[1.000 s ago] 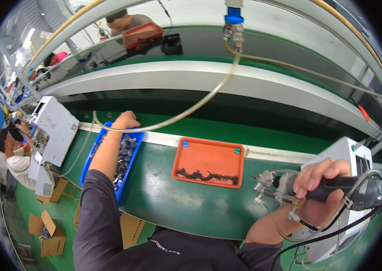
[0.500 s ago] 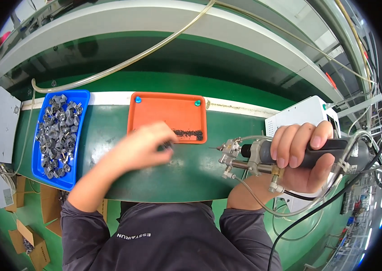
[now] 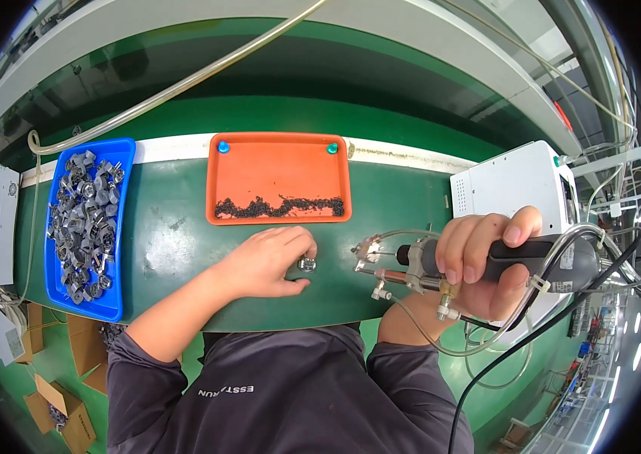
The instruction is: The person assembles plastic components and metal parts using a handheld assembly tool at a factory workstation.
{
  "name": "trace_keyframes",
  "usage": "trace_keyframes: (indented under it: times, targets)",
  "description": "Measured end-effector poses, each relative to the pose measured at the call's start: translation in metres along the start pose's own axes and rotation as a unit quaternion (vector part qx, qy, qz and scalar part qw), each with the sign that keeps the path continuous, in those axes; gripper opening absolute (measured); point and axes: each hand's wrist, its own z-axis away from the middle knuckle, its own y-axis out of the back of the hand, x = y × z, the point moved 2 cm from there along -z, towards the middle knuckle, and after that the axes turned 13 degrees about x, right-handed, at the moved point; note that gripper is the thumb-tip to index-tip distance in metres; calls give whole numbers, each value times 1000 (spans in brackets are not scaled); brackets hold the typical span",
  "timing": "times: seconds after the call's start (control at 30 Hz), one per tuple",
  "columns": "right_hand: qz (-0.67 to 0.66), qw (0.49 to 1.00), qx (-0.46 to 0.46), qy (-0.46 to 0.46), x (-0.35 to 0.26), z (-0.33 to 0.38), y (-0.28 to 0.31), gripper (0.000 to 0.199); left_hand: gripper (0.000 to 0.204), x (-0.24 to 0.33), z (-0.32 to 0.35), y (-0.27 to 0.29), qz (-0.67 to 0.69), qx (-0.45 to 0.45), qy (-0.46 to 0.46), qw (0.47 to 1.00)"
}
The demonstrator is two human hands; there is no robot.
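My left hand (image 3: 271,262) rests low over the green bench, its fingers curled round a small shiny round part (image 3: 307,264); much of that part is hidden by the fingers. My right hand (image 3: 483,261) is wrapped round a dark powered screwdriver (image 3: 544,259) with a metal head and clear hoses. The driver's tip (image 3: 358,251) points left, towards the part but apart from it. Beyond my left hand lies an orange tray (image 3: 279,163) with small black pieces, apparently screws (image 3: 282,206), strewn along its near side.
A blue tray (image 3: 125,227) heaped with grey and metal parts (image 3: 85,223) stands on the left. Behind the driver is a white box-shaped unit (image 3: 513,189). Cables and hoses (image 3: 521,318) trail at the right. Cardboard boxes (image 3: 67,416) sit on the floor at lower left.
My left hand has moved slightly right and turned, so the shiny part shows more. The driver has shifted a little left. The view has moved, and the orange tray's screws are uncovered.
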Motion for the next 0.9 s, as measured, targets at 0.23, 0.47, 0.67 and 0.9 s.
trace_keyframes:
  times: [0.23, 0.47, 0.67, 0.9]
  targets:
    - [-23, 1000, -4, 0, 12, 4, 2, 41, 20, -17, 4, -7, -6, 13, -67, 998]
    - [15, 998, -63, 8, 28, 6, 1, 32, 13, -18, 5, -13, -41, 40, -88, 994]
    - [18, 997, -67, -21, 34, 10, -4, 26, 12, -13, 7, -18, -45, 64, -72, 994]
    - [11, 998, -55, -30, 38, 11, -5, 24, 12, -11, 6, -18, -44, 75, -56, 995]
